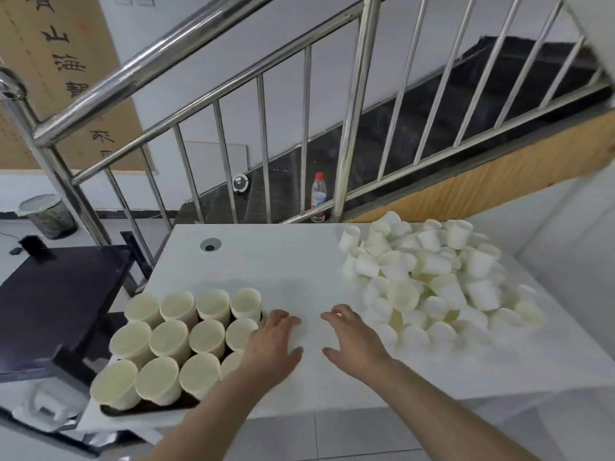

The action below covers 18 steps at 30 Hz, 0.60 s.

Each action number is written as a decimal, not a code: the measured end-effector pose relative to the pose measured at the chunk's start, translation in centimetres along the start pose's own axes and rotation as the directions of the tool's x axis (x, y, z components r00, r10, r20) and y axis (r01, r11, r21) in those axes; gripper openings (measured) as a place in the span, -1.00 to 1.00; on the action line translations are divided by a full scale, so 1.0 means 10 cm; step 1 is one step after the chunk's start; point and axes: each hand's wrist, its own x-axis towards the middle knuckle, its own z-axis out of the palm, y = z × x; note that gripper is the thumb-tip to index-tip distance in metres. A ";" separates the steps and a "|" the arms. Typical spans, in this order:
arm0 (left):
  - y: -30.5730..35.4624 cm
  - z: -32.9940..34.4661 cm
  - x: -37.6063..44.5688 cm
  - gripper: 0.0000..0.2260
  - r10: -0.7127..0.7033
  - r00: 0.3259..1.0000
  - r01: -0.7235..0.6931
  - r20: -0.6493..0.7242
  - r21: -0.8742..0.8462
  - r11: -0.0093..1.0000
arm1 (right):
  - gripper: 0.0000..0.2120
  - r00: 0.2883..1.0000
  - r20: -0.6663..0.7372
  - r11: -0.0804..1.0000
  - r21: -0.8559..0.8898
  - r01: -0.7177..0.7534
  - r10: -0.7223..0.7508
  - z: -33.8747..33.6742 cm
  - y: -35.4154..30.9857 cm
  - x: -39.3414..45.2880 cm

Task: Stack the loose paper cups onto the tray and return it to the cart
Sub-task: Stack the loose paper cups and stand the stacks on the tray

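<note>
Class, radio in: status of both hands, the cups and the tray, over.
Left hand open, beside the tray. Right hand open, flat on the table. Tray full of cup stacks; loose cups piled on the right. Nothing in the way.

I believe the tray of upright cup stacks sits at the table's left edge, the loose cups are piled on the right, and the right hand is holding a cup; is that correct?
Not quite: the head view shows the right hand holding nothing, fingers spread over the bare table. The rest stands: the tray of cup stacks sits at the left edge, and the loose cups are piled on the right.
</note>
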 end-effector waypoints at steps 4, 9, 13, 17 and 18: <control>0.37 0.22 0.06 -0.54 0.015 0.999 -0.015 0.035 0.004 1.000 | -0.42 0.999 -0.015 0.999 -0.010 -0.037 0.037 -0.12 0.43 -0.19; 0.75 0.39 0.33 -0.54 0.042 0.997 -0.044 0.072 0.023 0.999 | -0.43 0.994 -0.030 0.994 -0.004 -0.106 0.105 -0.32 0.94 -0.24; 0.93 0.45 0.66 -0.53 0.076 0.994 -0.077 0.080 0.021 0.997 | -0.45 0.988 -0.044 0.989 -0.004 -0.145 0.145 -0.43 1.21 -0.11; 1.02 0.55 1.05 -0.53 0.089 0.993 -0.089 0.083 -0.001 0.996 | -0.44 0.980 -0.048 0.981 -0.013 -0.194 0.193 -0.53 1.45 0.12; 1.03 0.56 1.13 -0.53 0.090 0.992 -0.089 0.092 -0.010 0.996 | -0.45 0.979 -0.047 0.980 -0.017 -0.200 0.199 -0.56 1.50 0.18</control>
